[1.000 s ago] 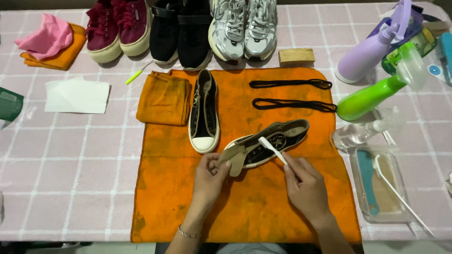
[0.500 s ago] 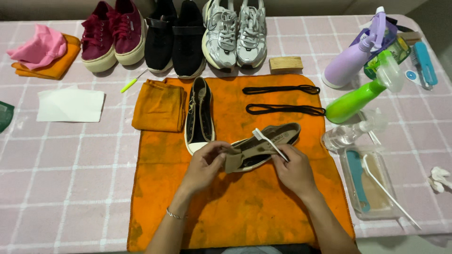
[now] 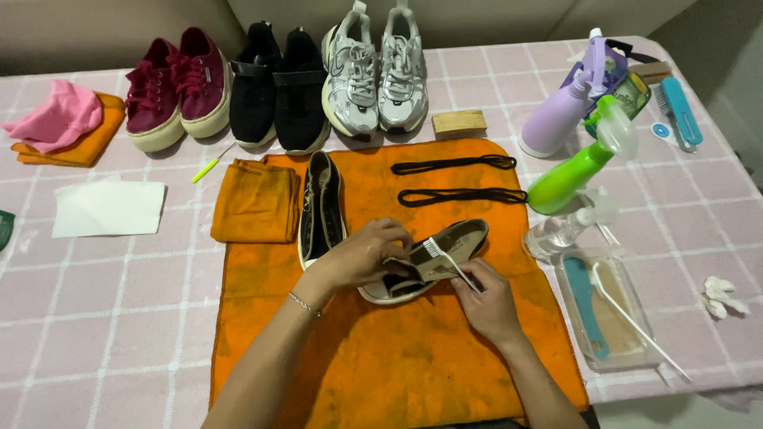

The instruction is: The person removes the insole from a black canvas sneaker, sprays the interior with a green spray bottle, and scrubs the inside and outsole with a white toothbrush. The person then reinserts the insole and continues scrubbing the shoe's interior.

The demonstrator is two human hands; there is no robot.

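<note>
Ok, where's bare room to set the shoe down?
Free: the orange towel near its front edge, and pink checked tablecloth left of it, below the white paper sheet. Crowded: right side, around the green spray bottle and clear plastic tray.

We see a bright orange cloth mat point(image 3: 381, 373) at centre frame on a pale pink tablecloth with a white grid point(image 3: 119, 318). Upper left sit maroon canvas sneakers point(image 3: 175, 87); upper right, a lilac spray bottle point(image 3: 568, 107) and a lime-green spray bottle point(image 3: 576, 171).
</note>
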